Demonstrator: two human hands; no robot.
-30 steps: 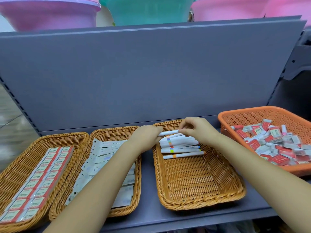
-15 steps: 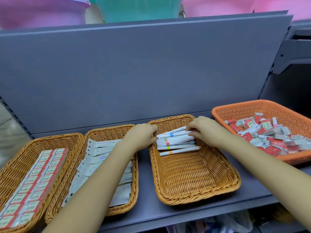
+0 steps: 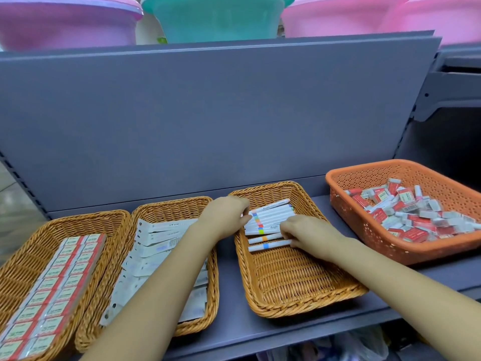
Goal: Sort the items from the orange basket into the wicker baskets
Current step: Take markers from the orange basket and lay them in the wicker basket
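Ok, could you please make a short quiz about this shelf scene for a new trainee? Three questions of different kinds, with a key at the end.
1. True or false: the orange basket stands at the right end of the row.
2. Which wicker basket do both hands work in? A) the left basket B) the middle basket C) the right basket
3. Fill in: the right hand touches the white ___ with coloured bands, while the left hand rests at their other end.

Key:
1. True
2. C
3. pens
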